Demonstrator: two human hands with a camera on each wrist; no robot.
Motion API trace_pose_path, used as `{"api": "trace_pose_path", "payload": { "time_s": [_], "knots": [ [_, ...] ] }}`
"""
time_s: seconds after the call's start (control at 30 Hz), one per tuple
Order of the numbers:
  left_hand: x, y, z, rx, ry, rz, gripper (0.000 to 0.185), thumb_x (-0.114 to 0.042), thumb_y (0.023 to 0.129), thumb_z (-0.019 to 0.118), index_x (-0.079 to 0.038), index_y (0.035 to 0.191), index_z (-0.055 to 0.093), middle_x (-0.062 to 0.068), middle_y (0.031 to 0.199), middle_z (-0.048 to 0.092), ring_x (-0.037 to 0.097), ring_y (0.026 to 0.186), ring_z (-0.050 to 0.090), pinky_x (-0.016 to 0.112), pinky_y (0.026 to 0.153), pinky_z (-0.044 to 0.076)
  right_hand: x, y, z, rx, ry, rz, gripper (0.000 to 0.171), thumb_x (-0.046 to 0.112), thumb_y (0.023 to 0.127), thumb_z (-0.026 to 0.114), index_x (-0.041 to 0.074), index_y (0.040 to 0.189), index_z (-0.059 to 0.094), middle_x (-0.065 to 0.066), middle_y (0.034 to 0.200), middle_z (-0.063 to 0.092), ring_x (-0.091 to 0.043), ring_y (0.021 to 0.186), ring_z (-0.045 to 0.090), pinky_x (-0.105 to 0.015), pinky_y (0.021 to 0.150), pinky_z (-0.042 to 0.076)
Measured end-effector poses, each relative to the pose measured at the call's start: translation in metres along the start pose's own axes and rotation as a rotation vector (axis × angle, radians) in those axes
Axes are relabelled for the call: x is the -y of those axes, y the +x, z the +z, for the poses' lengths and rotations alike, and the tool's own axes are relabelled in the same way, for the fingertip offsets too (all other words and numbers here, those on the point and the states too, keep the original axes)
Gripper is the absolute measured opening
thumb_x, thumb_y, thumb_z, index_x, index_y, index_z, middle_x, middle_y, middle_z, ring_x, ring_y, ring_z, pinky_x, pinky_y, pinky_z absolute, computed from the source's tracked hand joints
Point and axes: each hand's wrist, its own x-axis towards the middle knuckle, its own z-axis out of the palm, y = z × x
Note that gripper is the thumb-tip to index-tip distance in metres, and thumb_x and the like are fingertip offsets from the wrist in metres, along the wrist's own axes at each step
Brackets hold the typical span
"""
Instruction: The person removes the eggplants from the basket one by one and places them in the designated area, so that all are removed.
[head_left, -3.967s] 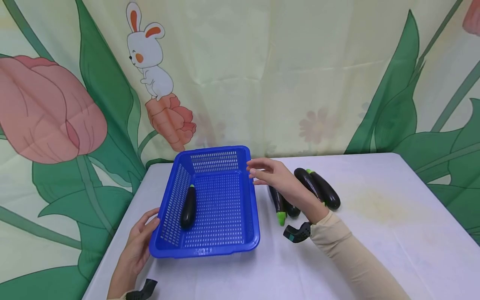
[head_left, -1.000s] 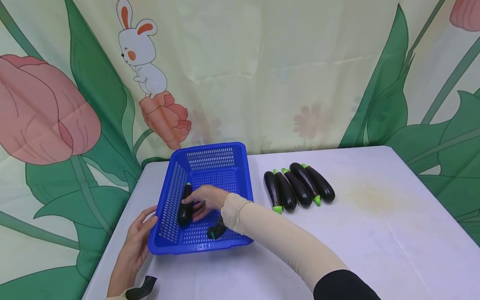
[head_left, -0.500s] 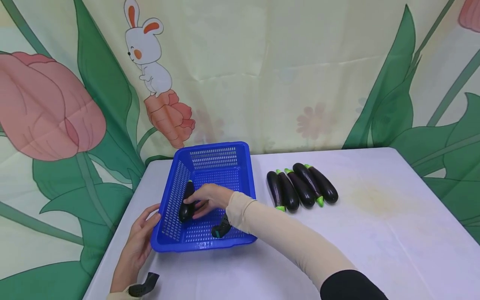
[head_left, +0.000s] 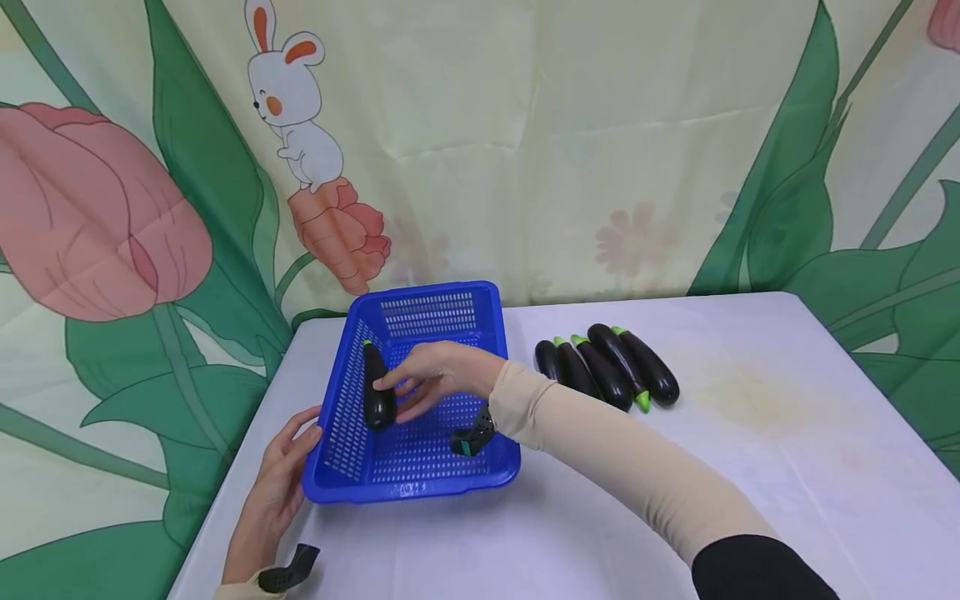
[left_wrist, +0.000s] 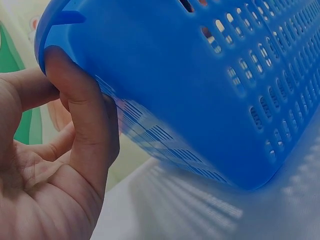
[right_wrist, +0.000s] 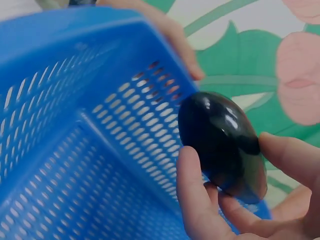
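A blue perforated basket stands on the white table at the left. My right hand reaches into it and pinches a dark eggplant, lifted above the basket floor with its green tip pointing away. In the right wrist view the fingers and thumb wrap the eggplant over the basket. My left hand rests against the basket's near left corner; in the left wrist view its fingers press the basket wall.
Several more dark eggplants with green tips lie side by side on the table to the right of the basket. A cloth backdrop with a rabbit and tulips hangs behind the table's far edge.
My right hand reached into the basket, took hold of the eggplant lying there and has raised it off the floor, tilting it more upright. The left hand stays at the basket corner.
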Motion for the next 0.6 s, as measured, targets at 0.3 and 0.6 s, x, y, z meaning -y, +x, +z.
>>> {"api": "trace_pose_path", "payload": {
  "time_s": [0.3, 0.6],
  "knots": [
    [0.001, 0.0, 0.0, 0.01, -0.027, -0.009, 0.031, -0.024, 0.112, 0.048, -0.027, 0.143, 0.044, -0.009, 0.118, 0.073, 0.011, 0.099, 0.076, 0.033, 0.082, 0.065, 0.012, -0.034, -0.031, 0.06, -0.101, -0.068, 0.031, 0.013, 0.099, 0.071, 0.0, 0.127, 0.065, -0.021, 0.128, 0.065, -0.037, 0.104, 0.072, -0.053, 0.104, 0.057],
    [-0.001, 0.0, 0.001, 0.005, -0.015, -0.007, 0.031, -0.024, 0.111, 0.048, -0.027, 0.142, 0.044, -0.01, 0.117, 0.074, 0.01, 0.098, 0.076, 0.032, 0.082, 0.065, 0.011, -0.059, -0.066, 0.03, -0.144, -0.117, 0.036, 0.014, 0.101, 0.069, 0.003, 0.135, 0.061, -0.015, 0.122, 0.062, -0.034, 0.11, 0.07, -0.053, 0.104, 0.058]
  ]
}}
